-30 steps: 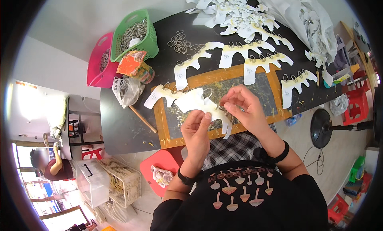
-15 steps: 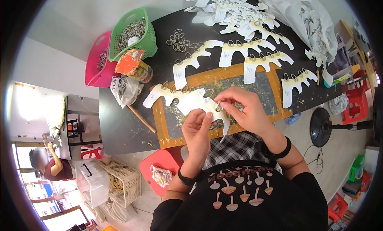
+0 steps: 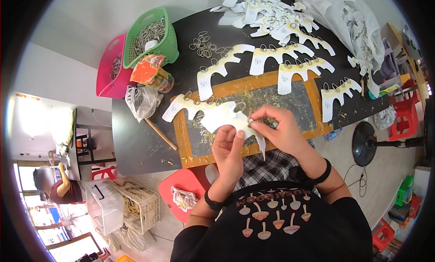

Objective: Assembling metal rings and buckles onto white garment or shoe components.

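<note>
My left hand [image 3: 228, 153] is closed on a white cut-out piece [image 3: 221, 120], thumb on top, above the orange-edged board [image 3: 183, 149]. At the piece's right edge, my right hand [image 3: 282, 128] pinches a small metal ring [image 3: 250, 118], mostly covered by the fingertips. Another metal ring [image 3: 240, 106] stands at the held piece's upper edge. Partly behind the held piece lies a white scalloped strip [image 3: 176, 109] with several rings along its edge. Similar ringed strips [image 3: 206, 83] lie beyond my hands.
Loose metal rings [image 3: 202, 44] lie at the back. Green basket [image 3: 171, 42] and pink basket [image 3: 103, 81] hold more rings, beside an orange-smeared can [image 3: 156, 76] and a stick [image 3: 161, 134]. White pieces [image 3: 272, 17] are heaped at the far edge. A person [image 3: 68, 187] is at far left.
The held white piece and my left hand have shifted slightly right. My right fingertips have closed in on the piece's edge, covering more of the ring.
</note>
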`<state>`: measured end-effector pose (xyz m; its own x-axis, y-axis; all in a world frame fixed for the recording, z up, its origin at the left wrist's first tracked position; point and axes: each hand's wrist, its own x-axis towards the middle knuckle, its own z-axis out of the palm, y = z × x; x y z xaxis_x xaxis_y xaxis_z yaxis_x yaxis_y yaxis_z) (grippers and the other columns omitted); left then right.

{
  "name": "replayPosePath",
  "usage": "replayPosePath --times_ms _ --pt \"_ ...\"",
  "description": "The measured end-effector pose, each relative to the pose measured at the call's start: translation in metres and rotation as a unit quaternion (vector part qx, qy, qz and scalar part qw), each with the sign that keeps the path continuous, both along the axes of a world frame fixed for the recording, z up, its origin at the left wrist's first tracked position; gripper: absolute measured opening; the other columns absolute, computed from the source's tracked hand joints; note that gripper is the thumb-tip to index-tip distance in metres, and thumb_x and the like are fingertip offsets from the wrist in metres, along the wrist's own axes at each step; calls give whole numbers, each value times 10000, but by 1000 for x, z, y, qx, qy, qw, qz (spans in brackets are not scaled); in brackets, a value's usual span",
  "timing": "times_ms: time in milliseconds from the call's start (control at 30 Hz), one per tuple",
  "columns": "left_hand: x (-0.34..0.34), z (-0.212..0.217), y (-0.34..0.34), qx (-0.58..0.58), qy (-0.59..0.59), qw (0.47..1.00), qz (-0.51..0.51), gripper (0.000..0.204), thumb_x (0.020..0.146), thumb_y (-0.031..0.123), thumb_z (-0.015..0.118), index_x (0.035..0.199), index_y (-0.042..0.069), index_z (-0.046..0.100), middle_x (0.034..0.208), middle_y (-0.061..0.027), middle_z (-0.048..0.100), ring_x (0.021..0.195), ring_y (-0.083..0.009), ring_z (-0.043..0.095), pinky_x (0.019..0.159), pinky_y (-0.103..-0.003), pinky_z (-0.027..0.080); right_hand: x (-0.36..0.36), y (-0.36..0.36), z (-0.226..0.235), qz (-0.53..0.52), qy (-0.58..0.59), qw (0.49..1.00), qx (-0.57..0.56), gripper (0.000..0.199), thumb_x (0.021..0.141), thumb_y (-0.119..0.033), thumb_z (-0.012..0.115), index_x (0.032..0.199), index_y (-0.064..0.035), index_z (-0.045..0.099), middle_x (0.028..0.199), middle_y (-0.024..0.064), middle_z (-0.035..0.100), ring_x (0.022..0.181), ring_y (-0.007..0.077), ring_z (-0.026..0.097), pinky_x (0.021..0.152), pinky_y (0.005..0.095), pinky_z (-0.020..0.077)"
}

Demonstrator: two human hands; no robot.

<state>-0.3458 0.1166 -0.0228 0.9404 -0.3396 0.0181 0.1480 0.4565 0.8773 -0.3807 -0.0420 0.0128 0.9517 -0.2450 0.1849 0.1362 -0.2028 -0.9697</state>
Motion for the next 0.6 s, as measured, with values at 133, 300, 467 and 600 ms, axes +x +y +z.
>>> replayPosePath --times_ms 133,300,467,600 --pt "-4 9 17 -76 -43 976 -199 758 893 301 686 1440 13 247 1378 -218 496 1138 -306 594 986 -422 438 -14 -24 28 39 49 997 -37 61 852 -14 671 871 4 616 821 91 643 811 187 663 753 307 505" --pt "-15 26 21 -56 -38 997 -39 658 883 171 686 1388 63 279 1208 -218 595 1021 -248 623 871 -347 481 -16 -36 49 131 -15 939 -318 48 850 -92 659 875 -71 624 847 78 642 810 306 627 745 396 469" --pt "-26 0 35 232 -199 941 143 568 830 -2 690 1267 36 329 1040 -125 579 950 -188 551 844 -299 459 5 -26 -2 133 -75 869 -470 35 823 -98 598 856 -88 592 807 48 580 835 259 593 726 395 439" --pt "-12 30 33 371 -449 801 138 546 779 19 717 1229 6 409 1117 -134 609 1111 -280 522 985 -426 390 1 -20 -23 100 -75 868 -481 94 737 -95 629 831 -103 621 862 12 549 917 213 526 783 379 401"
